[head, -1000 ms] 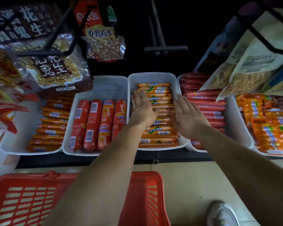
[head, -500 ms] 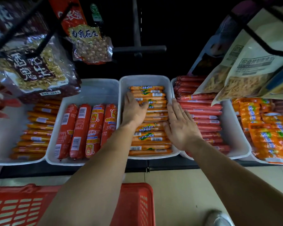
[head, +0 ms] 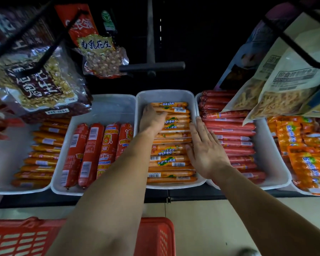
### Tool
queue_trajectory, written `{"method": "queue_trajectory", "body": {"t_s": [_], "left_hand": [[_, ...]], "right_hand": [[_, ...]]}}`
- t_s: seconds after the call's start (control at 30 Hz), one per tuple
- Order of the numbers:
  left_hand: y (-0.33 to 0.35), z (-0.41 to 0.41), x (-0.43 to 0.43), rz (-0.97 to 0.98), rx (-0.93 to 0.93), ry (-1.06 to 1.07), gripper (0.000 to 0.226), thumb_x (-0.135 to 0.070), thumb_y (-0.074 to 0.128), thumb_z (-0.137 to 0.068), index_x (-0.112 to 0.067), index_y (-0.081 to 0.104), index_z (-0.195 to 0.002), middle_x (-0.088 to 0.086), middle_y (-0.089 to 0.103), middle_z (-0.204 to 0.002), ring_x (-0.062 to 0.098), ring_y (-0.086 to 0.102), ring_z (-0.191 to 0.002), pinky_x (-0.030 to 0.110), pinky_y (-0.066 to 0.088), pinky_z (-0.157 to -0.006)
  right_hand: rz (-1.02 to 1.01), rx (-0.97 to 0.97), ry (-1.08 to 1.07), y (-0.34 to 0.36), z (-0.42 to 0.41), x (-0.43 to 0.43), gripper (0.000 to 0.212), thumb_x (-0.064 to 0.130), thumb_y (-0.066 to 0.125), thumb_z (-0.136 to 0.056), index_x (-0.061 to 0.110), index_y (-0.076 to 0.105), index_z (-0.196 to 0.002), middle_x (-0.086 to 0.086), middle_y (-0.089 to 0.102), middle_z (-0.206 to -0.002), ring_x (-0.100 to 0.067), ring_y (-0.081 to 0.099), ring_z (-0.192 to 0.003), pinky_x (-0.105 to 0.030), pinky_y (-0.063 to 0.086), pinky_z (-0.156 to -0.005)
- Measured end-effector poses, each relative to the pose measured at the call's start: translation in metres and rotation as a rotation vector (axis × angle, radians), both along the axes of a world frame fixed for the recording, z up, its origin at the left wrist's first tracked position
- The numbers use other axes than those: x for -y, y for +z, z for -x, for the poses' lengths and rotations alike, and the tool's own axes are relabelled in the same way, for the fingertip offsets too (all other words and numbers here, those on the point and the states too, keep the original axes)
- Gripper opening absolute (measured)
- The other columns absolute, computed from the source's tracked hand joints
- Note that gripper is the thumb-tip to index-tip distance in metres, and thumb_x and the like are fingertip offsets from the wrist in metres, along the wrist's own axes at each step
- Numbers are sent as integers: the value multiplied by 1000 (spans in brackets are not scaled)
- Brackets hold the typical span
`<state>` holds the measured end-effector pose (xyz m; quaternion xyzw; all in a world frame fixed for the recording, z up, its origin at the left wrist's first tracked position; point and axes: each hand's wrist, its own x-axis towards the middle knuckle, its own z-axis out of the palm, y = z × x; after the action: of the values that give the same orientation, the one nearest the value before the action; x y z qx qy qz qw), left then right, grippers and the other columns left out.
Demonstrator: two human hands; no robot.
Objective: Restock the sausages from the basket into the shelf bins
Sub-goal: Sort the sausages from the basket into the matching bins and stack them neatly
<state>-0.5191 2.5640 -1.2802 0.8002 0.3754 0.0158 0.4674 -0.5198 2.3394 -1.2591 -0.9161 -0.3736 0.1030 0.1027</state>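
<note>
Orange sausages (head: pixel 171 145) — red basket (head: pixel 156 235)

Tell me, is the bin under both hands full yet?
Nearly full. The middle bin holds orange sausages stacked from its front edge almost to the back wall, where a narrow strip of floor is bare.

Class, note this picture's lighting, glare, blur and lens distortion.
Head view: shelf back nearly black, middle bin well lit; glare streaks the clear peanut bag upper left; the wide lens bows the row of bins; the far left edge smears, while left hand and right hand look sharp.
</note>
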Motion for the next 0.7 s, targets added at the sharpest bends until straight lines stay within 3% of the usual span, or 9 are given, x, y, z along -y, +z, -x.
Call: {"method": "queue_trajectory", "body": {"t_s": [0.1, 0.17, 0.27, 0.4, 0.5, 0.6, 0.7], "left_hand": [[3, 6, -3, 10, 35, -24, 44, -49, 54, -86, -28, 53, -125, -3, 61, -126, 22, 62, -111, 45, 48, -102], [10, 11, 1, 16, 75, -10, 50, -51, 52, -85, -29, 49, -130, -2, 59, -131, 24, 62, -113, 49, 48, -102], [11, 26, 13, -66, 59, 20, 63, -46, 53, -94, -27, 31, -150, 1, 34, -158, 27, 48, -134, 51, 40, -112], [-1, 53, 27, 19, -29, 30, 62, -48, 51, -96, -22, 31, -149, 4, 44, -150, 31, 53, -129, 50, 42, -108], [-3, 60, 34, 94, 2, 14, 65, -38, 51, -99, -30, 20, -155, -1, 32, -158, 28, 52, -130, 43, 42, -107], [5, 68, 37, 168, 59, 22, 59, -34, 53, -99, -34, 26, -151, -3, 43, -151, 23, 56, -124, 45, 46, -104], [15, 85, 46, 128, 58, 82, 43, -37, 56, -98, -25, 43, -137, -3, 57, -133, 21, 62, -112, 39, 51, -93]], "right_hand": [[-4, 3, 2, 0, 0, 0, 78, 57, 4, -92, 17, -3, -159, -4, -18, -165, -18, -10, -153, -40, 6, -125], [-1, 4, 1, 0, 0, 0, 78, 56, 4, -93, 16, -2, -159, -4, -17, -165, -19, -9, -153, -40, 6, -125], [0, 19, -6, 2, 1, 0, 75, 53, 9, -95, 15, 0, -159, -4, -16, -165, -19, -6, -153, -40, 7, -124], [6, 5, -19, 3, 3, -1, 71, 48, 20, -101, 14, -1, -159, -3, -16, -165, -18, -6, -153, -40, 8, -124], [10, 8, -34, 4, 3, -1, 70, 47, 24, -102, 14, 1, -159, -3, -15, -166, -18, -3, -153, -40, 9, -124], [27, 13, -48, 7, 4, -2, 69, 47, 26, -102, 15, 2, -159, -2, -13, -166, -20, 1, -153, -43, 12, -124], [25, -7, -75, 14, 5, -1, 69, 48, 29, -101, 19, 5, -159, 1, -6, -167, -24, 9, -152, -46, 15, -122]]}}
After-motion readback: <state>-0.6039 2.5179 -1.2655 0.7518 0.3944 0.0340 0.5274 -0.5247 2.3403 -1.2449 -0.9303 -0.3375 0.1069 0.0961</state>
